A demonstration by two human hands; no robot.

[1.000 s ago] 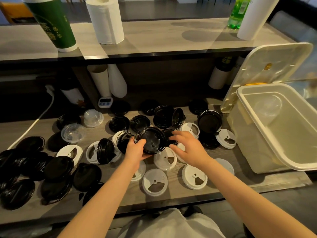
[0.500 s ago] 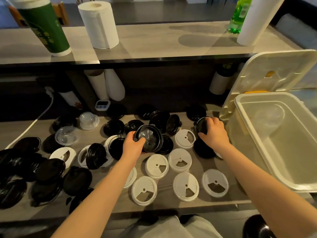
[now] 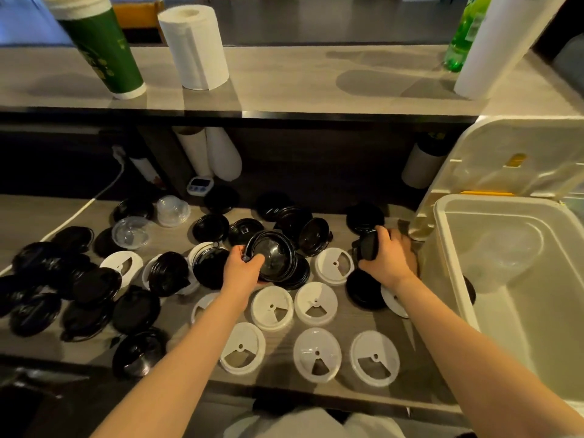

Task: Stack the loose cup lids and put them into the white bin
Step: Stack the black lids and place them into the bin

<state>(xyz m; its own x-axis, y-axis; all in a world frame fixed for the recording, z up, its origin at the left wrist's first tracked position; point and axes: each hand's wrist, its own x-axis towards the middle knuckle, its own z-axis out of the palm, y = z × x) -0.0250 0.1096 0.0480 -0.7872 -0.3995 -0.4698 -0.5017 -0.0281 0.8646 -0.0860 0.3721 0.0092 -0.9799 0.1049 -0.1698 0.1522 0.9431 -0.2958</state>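
Far left: a heap of black lids overlaps on the grey wood-grain counter, with a white cable running back into the dark.
Upper shelf, left: a tall green tube and a paper towel roll stand upright on the raised shelf.
Back of the counter: 2 clear dome lids sit near a little timer, with more rolls tucked under the shelf.
Left hand: the left hand has its fingers curled round a black lid stack, tipped up on edge so you're looking into it.
Middle: loose white lids lie flat on the counter, 3 of them in the front row, apart from each other.
Right hand: the right hand is clamped on a single black lid held on edge, just beside the bin's left wall.
White bin: the white bin sits at the right end of the counter, its hinged cover standing up. Something clear is inside, too hazy to call.
Upper shelf, right: a green bottle stands next to a tall white roll.
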